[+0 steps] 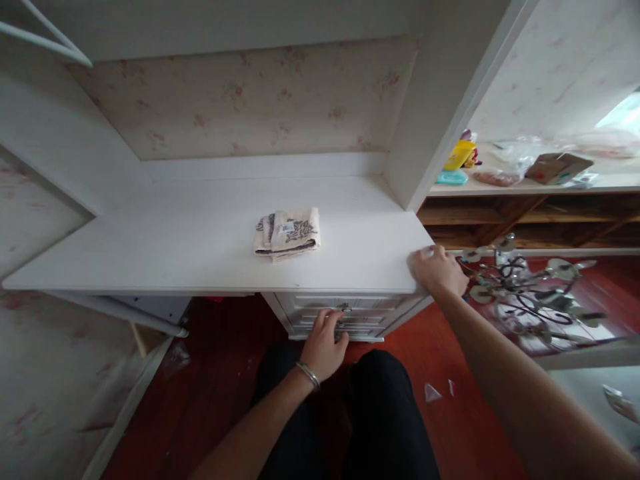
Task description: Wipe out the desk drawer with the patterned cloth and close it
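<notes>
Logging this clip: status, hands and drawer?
Left hand on drawer handle, grip unclear. Right hand flat on desk corner. Folded cloth untouched.

The table [200,233] looks like white-painted wood, smooth and matt, with a faint sheen. Near its middle lies a folded cloth [287,232], soft cream fabric with a dark print. The drawer [350,313] under the front edge is the same white painted wood, with grooved mouldings and a small metal handle [344,307]. The left hand [324,343] wears a shiny metal bracelet [308,375]. The floor [450,373] is glossy red-brown wood. Past the right edge, a lamp [525,293] shows polished metal and glass.
</notes>
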`<state>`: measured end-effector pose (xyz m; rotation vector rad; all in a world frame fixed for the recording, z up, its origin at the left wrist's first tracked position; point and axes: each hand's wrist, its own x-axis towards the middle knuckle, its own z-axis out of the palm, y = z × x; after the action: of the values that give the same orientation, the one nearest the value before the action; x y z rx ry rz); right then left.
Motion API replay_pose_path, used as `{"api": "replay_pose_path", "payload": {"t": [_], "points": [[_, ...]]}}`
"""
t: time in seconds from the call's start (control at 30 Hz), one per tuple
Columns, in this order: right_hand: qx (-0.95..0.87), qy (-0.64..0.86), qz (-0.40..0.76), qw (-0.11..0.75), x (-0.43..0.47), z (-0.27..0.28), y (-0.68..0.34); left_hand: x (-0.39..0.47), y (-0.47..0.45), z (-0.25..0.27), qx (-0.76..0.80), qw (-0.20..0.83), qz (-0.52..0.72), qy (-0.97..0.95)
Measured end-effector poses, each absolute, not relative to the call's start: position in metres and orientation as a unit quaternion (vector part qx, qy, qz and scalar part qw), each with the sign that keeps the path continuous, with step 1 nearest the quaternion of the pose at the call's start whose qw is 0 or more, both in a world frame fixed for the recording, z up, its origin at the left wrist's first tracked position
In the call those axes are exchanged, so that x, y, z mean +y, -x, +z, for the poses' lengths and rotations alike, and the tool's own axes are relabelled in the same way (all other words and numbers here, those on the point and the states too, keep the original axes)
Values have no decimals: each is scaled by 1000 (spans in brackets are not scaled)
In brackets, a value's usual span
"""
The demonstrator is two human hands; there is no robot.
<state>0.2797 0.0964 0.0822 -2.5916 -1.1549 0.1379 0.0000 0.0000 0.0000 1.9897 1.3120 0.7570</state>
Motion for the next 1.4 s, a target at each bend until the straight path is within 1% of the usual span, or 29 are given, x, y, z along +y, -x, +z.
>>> {"api": "replay_pose_path", "payload": {"t": [0.1,0.3,0.47,0.73,0.87,1.03,1.1,1.27,1.33,1.4], "points": [[-399,904,46,143,98,82,-280,11,-19,-18,505,352,241,-750],[-391,910,42,130,102,80,-281,30,-32,-30,505,363,198,-758],[-393,909,39,130,102,79,-282,27,-35,-32,544,341,203,-739],[-398,907,48,130,100,81,-282,27,-33,-21,557,310,209,-741],[-398,907,46,131,100,82,-282,5,-29,-17,562,318,204,-735],[-401,905,43,138,99,81,-282,-55,-4,-5,513,353,167,-764],[-402,904,39,141,100,79,-283,-74,13,7,524,310,193,-769],[-398,905,36,146,101,77,-284,-77,55,48,503,141,353,-776],[-399,905,39,145,100,77,-284,-67,65,56,514,106,348,-777],[-401,904,41,143,99,79,-283,-56,70,54,546,89,301,-777]]}}
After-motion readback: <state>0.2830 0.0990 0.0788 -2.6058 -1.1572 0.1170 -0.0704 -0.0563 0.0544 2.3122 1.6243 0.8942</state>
